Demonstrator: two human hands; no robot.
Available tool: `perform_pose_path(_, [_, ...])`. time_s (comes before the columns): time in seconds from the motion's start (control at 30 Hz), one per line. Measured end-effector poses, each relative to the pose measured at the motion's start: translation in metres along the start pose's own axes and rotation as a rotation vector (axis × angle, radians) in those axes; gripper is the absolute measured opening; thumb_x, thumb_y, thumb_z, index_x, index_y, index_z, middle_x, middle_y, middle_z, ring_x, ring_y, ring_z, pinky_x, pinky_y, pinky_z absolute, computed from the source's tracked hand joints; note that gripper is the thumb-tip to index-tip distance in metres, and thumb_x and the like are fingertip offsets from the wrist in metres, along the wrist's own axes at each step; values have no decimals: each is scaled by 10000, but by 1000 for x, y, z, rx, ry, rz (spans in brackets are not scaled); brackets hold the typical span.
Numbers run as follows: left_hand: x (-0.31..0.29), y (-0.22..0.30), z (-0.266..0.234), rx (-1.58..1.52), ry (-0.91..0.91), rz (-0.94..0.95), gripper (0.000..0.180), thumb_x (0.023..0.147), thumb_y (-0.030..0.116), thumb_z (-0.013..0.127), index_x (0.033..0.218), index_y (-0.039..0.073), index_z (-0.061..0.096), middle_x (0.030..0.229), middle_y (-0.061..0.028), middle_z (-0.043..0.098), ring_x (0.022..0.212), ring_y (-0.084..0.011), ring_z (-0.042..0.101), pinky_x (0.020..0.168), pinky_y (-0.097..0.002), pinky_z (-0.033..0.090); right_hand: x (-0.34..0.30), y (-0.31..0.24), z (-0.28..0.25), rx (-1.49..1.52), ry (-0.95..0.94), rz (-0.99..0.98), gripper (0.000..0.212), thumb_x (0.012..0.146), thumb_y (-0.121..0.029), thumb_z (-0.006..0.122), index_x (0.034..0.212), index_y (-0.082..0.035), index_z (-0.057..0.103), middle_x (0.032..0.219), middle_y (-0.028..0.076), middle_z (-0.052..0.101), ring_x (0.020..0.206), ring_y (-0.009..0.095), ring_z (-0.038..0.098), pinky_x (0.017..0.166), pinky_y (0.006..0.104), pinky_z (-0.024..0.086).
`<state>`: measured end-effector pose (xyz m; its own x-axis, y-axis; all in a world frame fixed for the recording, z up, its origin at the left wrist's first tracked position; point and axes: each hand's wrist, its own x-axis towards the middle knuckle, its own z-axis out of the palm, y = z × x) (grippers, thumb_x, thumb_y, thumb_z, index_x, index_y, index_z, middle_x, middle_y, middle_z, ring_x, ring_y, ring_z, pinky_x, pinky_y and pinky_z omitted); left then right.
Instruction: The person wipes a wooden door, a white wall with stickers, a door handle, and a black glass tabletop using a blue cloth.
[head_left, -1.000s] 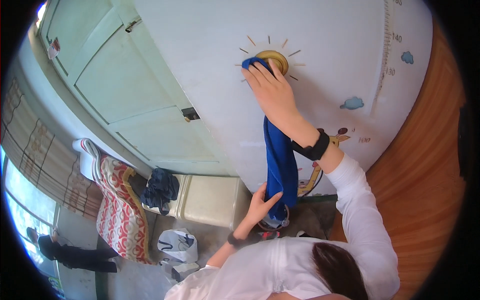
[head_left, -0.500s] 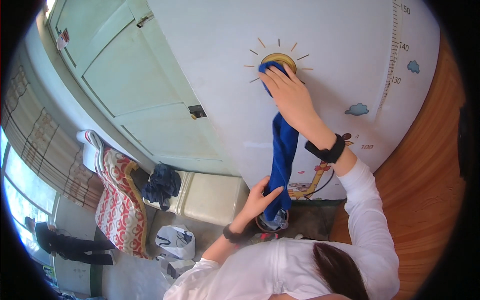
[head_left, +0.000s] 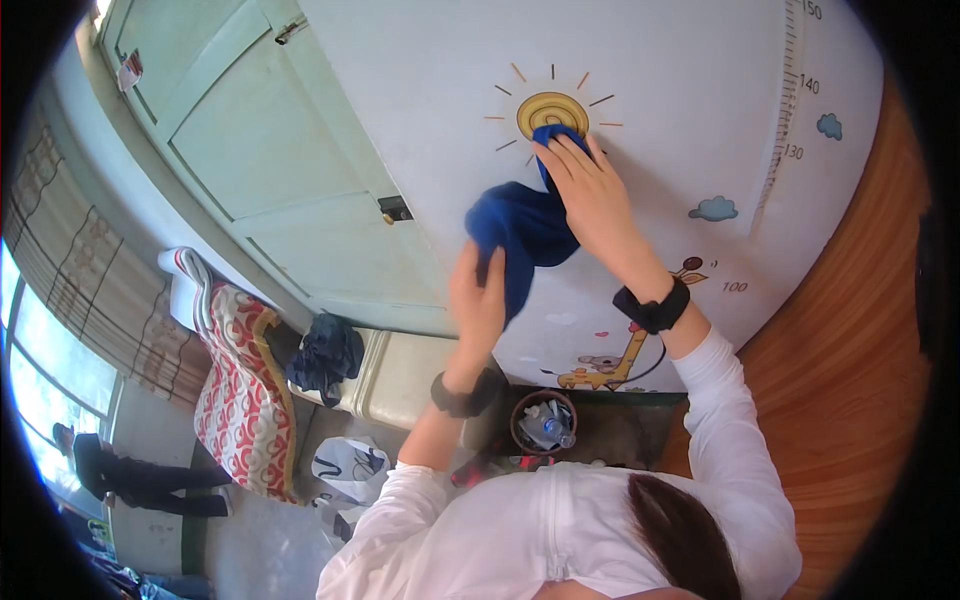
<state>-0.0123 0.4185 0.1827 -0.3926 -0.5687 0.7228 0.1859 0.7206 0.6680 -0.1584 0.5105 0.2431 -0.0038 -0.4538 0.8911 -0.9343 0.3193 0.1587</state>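
Observation:
A blue cloth point(head_left: 530, 225) stretches between my two hands in front of the white wall. My right hand point(head_left: 592, 200) holds one end of it, fingers together, against the lower part of a yellow sun picture point(head_left: 536, 108) on the wall. Lower and to the left, my left hand point(head_left: 477, 300) grips the cloth's other end, thumb and fingers closed round it. The cloth sags in a fold between them. Black bands circle both wrists.
Wall stickers include a giraffe point(head_left: 628, 358), a cloud point(head_left: 713, 208) and a height scale point(head_left: 782, 130). Below stand a bin with plastic bottles point(head_left: 543, 425) and a cream chest point(head_left: 405, 378). A door point(head_left: 250, 150) is left; a wooden panel point(head_left: 820, 400) right. A person point(head_left: 150, 480) stands far left.
My left hand has risen from near the bin, lifting the cloth's hanging end. My right hand has slid slightly down and right, uncovering more of the sun picture.

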Motion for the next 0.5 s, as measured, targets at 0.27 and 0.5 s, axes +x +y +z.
perform_pose_path(0.27, [71, 28, 41, 362, -125, 465, 285, 763, 19, 511, 1033, -69, 486, 992, -225, 545, 922, -368, 516, 786, -398, 426, 25, 6, -19, -71, 21, 60, 419, 762, -44, 441, 1179, -9, 434, 1135, 117, 512, 1122, 225, 439, 1002, 378, 262])
perform_pose_path(0.5, [42, 10, 62, 567, -101, 441, 306, 720, -16, 467, 1019, -78, 484, 1039, -229, 525, 1015, -357, 479, 865, -396, 389, -12, -5, -9, -9, -98, 123, 443, 747, -35, 452, 1184, 23, 415, 1141, 154, 498, 1133, 242, 425, 1016, 386, 237])
